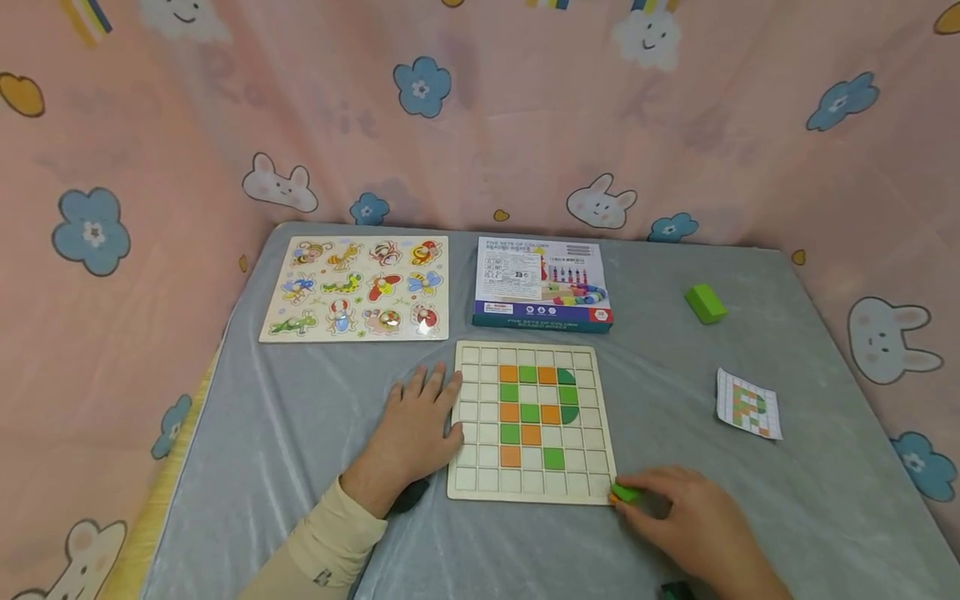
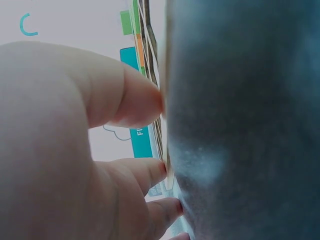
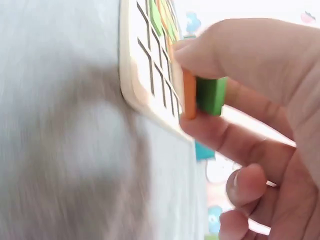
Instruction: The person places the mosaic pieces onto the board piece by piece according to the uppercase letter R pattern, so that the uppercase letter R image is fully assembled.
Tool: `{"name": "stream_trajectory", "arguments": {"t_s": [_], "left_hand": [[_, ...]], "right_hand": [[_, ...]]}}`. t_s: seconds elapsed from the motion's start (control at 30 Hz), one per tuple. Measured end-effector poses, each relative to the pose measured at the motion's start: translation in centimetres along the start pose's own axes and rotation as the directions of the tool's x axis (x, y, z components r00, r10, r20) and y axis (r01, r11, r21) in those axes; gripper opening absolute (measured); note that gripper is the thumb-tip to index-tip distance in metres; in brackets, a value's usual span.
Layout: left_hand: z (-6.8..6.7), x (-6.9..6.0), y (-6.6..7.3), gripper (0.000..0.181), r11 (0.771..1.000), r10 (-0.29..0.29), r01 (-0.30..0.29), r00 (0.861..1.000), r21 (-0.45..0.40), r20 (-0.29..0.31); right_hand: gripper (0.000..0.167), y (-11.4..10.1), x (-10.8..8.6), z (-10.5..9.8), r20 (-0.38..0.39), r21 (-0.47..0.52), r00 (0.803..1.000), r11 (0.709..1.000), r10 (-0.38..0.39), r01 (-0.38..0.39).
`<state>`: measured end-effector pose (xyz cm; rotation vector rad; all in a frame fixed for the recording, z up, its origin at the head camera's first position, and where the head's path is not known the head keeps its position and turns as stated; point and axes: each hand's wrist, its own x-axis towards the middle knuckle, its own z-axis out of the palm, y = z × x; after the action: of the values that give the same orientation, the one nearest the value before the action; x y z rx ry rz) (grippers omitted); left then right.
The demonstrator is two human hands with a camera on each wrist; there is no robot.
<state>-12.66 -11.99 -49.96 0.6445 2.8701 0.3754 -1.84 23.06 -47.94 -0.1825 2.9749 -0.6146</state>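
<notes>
A wooden grid board (image 1: 468, 482) lies on the cloth, with orange, green and rounded dark green tiles set in some of its squares. My left hand (image 1: 417, 433) rests at the board's left edge, fingers spread, and its thumb (image 2: 142, 102) touches the rim in the left wrist view. Close to the board's lower right corner, my right hand (image 1: 693, 517) pinches an orange tile (image 3: 189, 94) and a green tile (image 3: 212, 95) side by side between thumb and finger. The remaining fingers of that hand are loosely curled.
An insect puzzle board (image 1: 356, 287) lies at the back left, beside a bead toy box (image 1: 517, 317). To the right are a green block (image 1: 705, 304) and a pattern card (image 1: 748, 406). Grey cloth (image 1: 660, 375) covers the table; a pink patterned curtain (image 1: 495, 150) hangs behind.
</notes>
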Motion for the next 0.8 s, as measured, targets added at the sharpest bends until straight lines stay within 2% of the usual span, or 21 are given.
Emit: {"name": "stream_trajectory", "arguments": {"t_s": [0.17,0.3,0.4,0.8], "left_hand": [[0.0,0.0,-0.1,0.067,1.0,0.002,-0.002,1.0,-0.008,0.001],[0.1,0.0,-0.2,0.067,1.0,0.006,-0.006,1.0,-0.011,0.003],[0.1,0.0,-0.2,0.067,1.0,0.012,-0.012,1.0,-0.009,-0.002],[0.1,0.2,-0.1,0.067,1.0,0.013,-0.013,1.0,0.005,-0.015]], "right_hand": [[0.026,-1.6,1.1,1.1,-0.06,0.026,0.995,0.997,-0.077,0.079],[0.029,-2.0,1.8,2.3,-0.104,0.003,0.981,0.986,-0.163,0.165],[0.031,-2.1,2.0,2.9,-0.123,-0.009,0.972,0.98,-0.2,0.2],[0.032,-2.4,2.1,2.8,-0.09,0.0,0.98,0.984,-0.177,0.178]]}}
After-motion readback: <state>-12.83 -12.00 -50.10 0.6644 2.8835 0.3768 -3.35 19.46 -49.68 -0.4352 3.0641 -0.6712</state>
